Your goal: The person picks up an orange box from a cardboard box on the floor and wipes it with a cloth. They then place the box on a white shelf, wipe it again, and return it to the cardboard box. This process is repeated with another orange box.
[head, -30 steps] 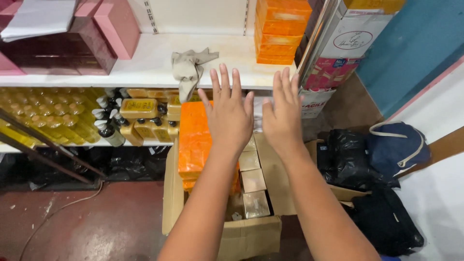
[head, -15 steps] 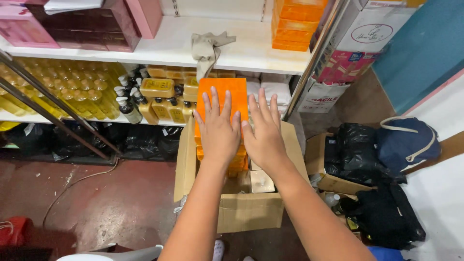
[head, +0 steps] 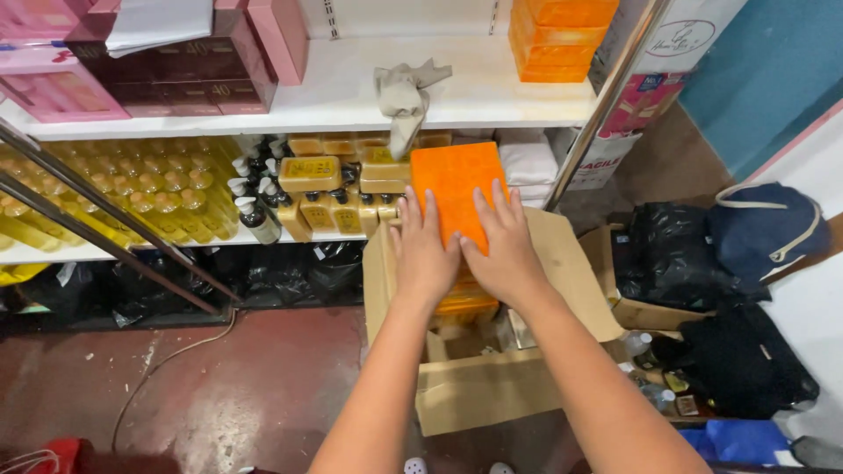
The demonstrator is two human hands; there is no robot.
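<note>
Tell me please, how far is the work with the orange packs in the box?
Done: orange packs already stand stacked on the white shelf. In hand: the left hand and right hand both press on the top orange pack of the pile in the open cardboard box. Left: more orange packs under it and small boxes deeper inside.

One camera only, worn on the person's head, looks steeply down and forward along both forearms. It sits close above the open cardboard box (head: 474, 395) on the red floor (head: 219, 377), facing the white shelves (head: 351, 96) just beyond.
</note>
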